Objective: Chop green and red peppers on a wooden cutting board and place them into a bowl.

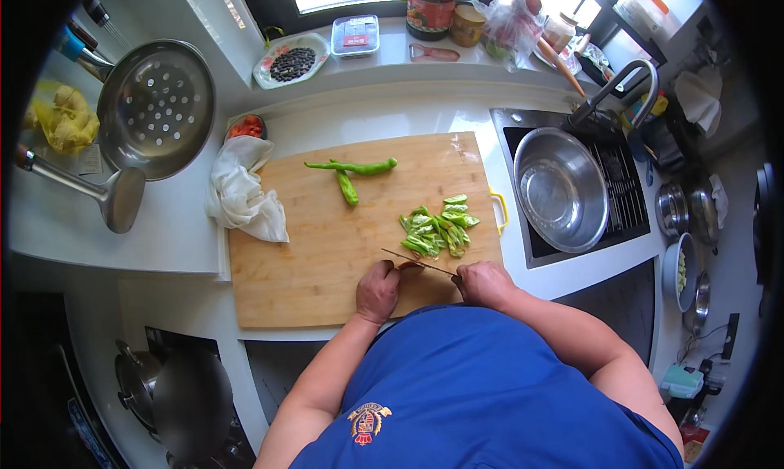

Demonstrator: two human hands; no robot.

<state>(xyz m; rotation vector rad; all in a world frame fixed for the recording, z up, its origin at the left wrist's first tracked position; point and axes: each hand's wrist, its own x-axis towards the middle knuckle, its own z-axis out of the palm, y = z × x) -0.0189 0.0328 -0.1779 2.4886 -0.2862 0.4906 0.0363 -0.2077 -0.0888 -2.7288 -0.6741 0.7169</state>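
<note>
My right hand [487, 283] is closed on a knife [422, 262], whose thin blade shows almost edge-on and points to the upper left. At the lower middle of the wooden cutting board [306, 279], my left hand [376, 290] has its fingers curled in close to the blade; whether it holds anything is hidden. Just beyond the blade lies a loose pile of sliced green peppers [435, 230]. Farther up the board, one long whole green pepper [367, 167] rests across a shorter green pepper piece [347, 188].
A white cloth [245, 190] overlaps the board's left edge, near a bowl of red pieces [247, 127]. On the right, a steel basin [560, 190] sits in the sink [634, 224]. A perforated pan [156, 111] and a ladle [122, 201] lie at left; a plate [263, 71] stands on the sill.
</note>
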